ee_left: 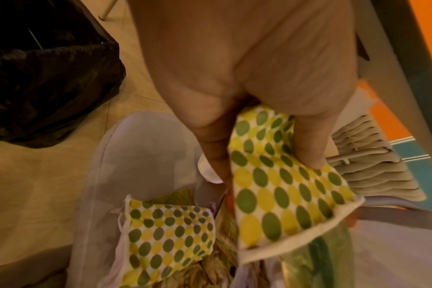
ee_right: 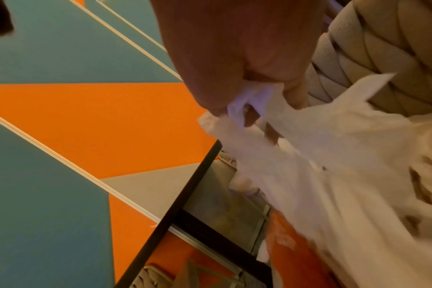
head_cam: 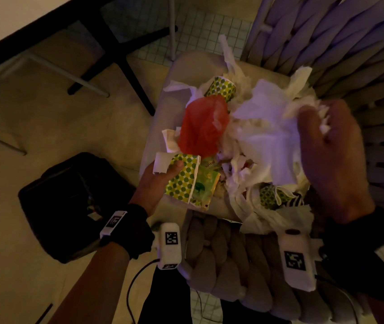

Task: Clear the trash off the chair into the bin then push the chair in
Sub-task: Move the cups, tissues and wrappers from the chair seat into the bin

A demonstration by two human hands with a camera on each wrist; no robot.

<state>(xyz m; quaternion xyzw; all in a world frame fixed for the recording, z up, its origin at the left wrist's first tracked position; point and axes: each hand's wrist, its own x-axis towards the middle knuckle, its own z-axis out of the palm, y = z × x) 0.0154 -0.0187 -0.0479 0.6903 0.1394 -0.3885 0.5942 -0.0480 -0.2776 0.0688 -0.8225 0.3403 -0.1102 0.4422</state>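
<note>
A chair seat (head_cam: 160,127) with a woven rope back (head_cam: 354,54) is heaped with trash: white tissues (head_cam: 263,127), a red plastic bag (head_cam: 200,123) and dotted green-yellow paper cups (head_cam: 221,86). My left hand (head_cam: 157,183) pinches a flattened dotted cup (head_cam: 184,178) (ee_left: 284,198) at the seat's near left edge, with a green wrapper (head_cam: 206,185) under it. My right hand (head_cam: 331,155) grips a wad of white tissue (ee_right: 321,155) over the right side of the pile. Another dotted cup (ee_left: 170,235) lies on the seat. The bin with a black liner (head_cam: 69,202) (ee_left: 47,78) stands on the floor left of the chair.
A table edge (head_cam: 22,31) and its dark legs (head_cam: 125,66) stand beyond the chair at upper left. Bare floor (head_cam: 57,127) lies between table and bin. A cable (head_cam: 137,281) runs down near my legs.
</note>
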